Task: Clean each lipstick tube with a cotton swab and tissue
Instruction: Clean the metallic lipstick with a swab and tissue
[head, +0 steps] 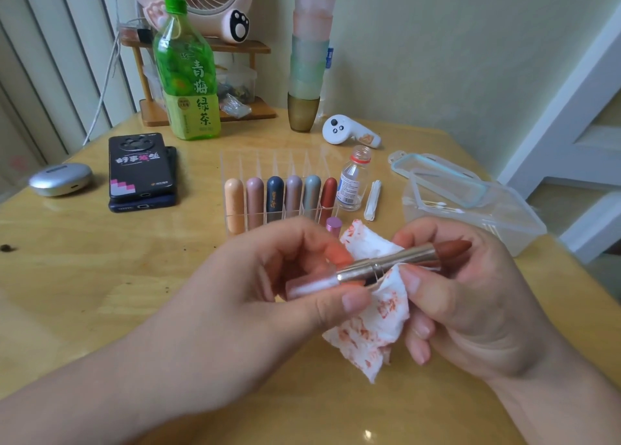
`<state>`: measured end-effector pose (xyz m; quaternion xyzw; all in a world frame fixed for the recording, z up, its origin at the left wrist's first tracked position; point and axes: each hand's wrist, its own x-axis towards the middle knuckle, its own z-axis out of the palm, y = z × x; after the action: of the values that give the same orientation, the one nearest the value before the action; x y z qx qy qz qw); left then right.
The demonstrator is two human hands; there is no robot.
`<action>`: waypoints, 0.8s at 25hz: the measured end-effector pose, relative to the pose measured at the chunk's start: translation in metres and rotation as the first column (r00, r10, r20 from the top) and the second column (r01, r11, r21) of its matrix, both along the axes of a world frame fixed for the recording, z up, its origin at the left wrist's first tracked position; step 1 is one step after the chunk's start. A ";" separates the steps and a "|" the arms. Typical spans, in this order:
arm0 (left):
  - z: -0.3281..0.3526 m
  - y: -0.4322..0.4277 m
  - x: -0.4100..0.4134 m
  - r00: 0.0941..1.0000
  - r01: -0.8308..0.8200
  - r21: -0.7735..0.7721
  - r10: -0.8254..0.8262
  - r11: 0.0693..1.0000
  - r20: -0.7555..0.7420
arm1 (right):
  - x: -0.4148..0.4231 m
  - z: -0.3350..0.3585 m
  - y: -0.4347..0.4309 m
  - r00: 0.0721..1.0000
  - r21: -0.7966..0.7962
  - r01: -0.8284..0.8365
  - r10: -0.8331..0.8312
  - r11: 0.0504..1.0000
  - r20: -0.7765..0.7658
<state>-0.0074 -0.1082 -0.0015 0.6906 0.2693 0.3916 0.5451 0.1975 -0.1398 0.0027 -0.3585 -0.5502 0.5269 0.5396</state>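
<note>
One opened lipstick tube (pixel 396 261) was held above the table (pixel 100 276), between the two hands, with its brown-red stick pointing right. Its pale base was pinched by the left hand (pixel 268 276) between thumb and fingertips. One white tissue (pixel 373 330), blotched with orange-red marks, was wrapped round the tube's metal middle and pressed there by the thumb of the right hand (pixel 470 296), whose fingers were curled beneath it.

Six capped lipsticks (pixel 275 199) were counted side by side in one clear organizer (pixel 235 162) behind the hands. One pink cap (pixel 333 226) was seen just in front of it, beside the tissue. To the right were one small clear bottle (pixel 351 182), one bundle of white swab sticks (pixel 373 200) and one plastic box (pixel 524 232) with its lid (pixel 437 175) laid loosely across it. Two phones (pixel 139 169) were stacked at the left, near one silver case (pixel 60 179). One green tea bottle (pixel 186 84), one white controller (pixel 346 132) and one stack of cups (pixel 307 58) were seen further back.

The tube's base was partly covered by the left fingers, and the lower ends of the six lipsticks by both hands. The lower phone was mostly hidden by the upper one. The swabs in the box were blurred through its wall and could not be counted. The small bottle's label could not be read. The cup stack was cut off at the top edge.
</note>
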 end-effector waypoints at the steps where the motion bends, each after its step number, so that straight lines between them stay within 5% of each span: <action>1: 0.001 0.001 -0.001 0.998 0.066 -0.051 -0.067 0.997 -0.019 | 0.000 0.000 0.000 1.000 -0.006 0.000 0.000 1.000 0.003; 7: 0.001 0.001 0.000 0.997 -0.082 0.047 0.083 0.995 -0.004 | 0.002 0.000 0.001 0.999 -0.024 0.043 -0.043 0.999 0.020; 11: 0.001 0.003 0.000 0.995 0.096 -0.144 -0.099 0.985 -0.013 | 0.001 0.003 0.000 1.000 0.011 -0.004 0.004 1.000 -0.005; 17: 0.002 0.004 0.002 0.996 -0.054 -0.042 0.057 0.998 0.073 | 0.004 0.000 0.000 0.996 0.014 0.091 -0.091 0.996 0.021; 20: -0.004 0.007 0.001 0.989 0.109 -0.182 -0.089 0.977 0.115 | 0.003 0.004 0.000 1.000 0.063 0.004 -0.005 0.998 0.016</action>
<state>-0.0065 -0.1011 -0.0057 0.6268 0.2409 0.3731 0.6402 0.2003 -0.1403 0.0064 -0.3468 -0.5698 0.5054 0.5473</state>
